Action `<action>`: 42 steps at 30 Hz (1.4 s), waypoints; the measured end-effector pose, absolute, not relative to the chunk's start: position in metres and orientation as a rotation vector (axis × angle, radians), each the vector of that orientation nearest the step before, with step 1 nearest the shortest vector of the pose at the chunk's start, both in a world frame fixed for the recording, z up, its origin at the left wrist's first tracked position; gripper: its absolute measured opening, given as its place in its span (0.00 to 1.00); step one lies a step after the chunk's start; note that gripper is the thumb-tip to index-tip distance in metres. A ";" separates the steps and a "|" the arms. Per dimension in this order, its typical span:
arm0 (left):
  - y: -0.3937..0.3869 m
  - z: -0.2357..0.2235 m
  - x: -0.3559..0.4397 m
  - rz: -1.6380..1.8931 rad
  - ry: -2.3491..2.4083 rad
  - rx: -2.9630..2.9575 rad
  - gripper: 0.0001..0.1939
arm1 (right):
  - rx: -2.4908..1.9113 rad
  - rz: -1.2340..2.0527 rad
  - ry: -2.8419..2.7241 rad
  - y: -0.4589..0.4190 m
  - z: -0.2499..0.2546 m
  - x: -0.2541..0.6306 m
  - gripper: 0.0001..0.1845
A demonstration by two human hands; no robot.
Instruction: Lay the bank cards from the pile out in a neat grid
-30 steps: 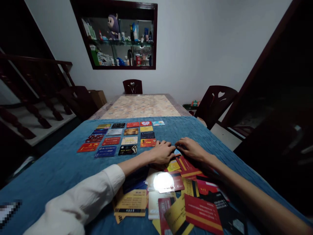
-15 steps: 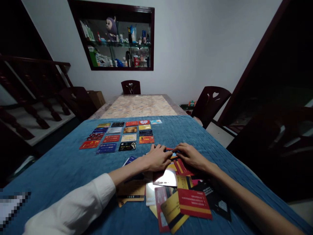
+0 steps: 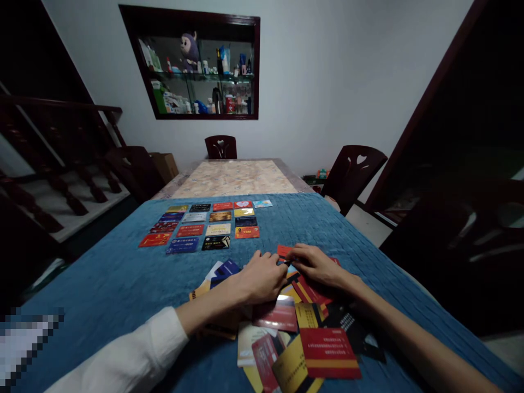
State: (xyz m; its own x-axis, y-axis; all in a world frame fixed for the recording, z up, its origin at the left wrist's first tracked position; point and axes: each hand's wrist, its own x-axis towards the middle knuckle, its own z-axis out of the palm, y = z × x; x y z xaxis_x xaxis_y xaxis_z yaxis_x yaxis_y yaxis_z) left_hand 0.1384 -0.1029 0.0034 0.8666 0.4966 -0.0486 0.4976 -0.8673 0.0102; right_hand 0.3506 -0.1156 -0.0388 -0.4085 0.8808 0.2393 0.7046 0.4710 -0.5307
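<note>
A loose pile of plastic cards lies near the table's front edge, with a red card [image 3: 331,352] and a gold card [image 3: 292,365] face down among them. Over its far part, my left hand [image 3: 264,277] and my right hand [image 3: 313,265] meet almost fingertip to fingertip. Both are closed, seemingly pinching a dark card seen edge-on; its face is hidden. Below the left palm is a shiny red card [image 3: 276,314], and blue cards [image 3: 225,272] stick out past the left wrist. Beyond the right fingertips another red card [image 3: 283,251] shows partly.
Ahead on the left, several cards lie in rows, including an orange card [image 3: 247,232] and a black card [image 3: 216,243]. A blue cloth [image 3: 102,284] covers the near table; bare patterned tabletop [image 3: 233,177] lies beyond. Chairs [image 3: 352,174] stand around it.
The view has shifted slightly. Both hands stay together over the pile, their fingertips now around a dark edge. More of the blue cards and of the far red card shows.
</note>
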 end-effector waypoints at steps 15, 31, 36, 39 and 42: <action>-0.057 0.005 0.173 -0.070 0.885 2.899 0.08 | -1.651 0.175 -2.331 -0.095 -0.051 0.366 0.14; -0.046 -0.002 0.162 -0.024 0.778 2.956 0.07 | -1.587 0.262 -2.381 -0.092 -0.046 0.383 0.17; -0.041 -0.008 0.161 0.032 0.789 2.943 0.07 | -1.535 0.289 -2.385 -0.091 -0.048 0.386 0.21; -0.039 -0.009 0.160 0.065 0.837 2.917 0.07 | -1.537 0.307 -2.371 -0.091 -0.048 0.387 0.24; -0.038 -0.009 0.159 0.090 0.842 2.864 0.09 | -1.528 0.306 -2.376 -0.092 -0.046 0.386 0.24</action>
State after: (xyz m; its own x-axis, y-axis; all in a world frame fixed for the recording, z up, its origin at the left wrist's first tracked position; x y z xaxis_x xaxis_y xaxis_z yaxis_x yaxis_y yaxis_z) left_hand 0.1586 -0.0380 -0.0095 0.8402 0.5421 0.0139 0.5328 -0.8300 0.1651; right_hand 0.3858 -0.0924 -0.0455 -0.3901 0.9110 0.1342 0.8472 0.4122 -0.3352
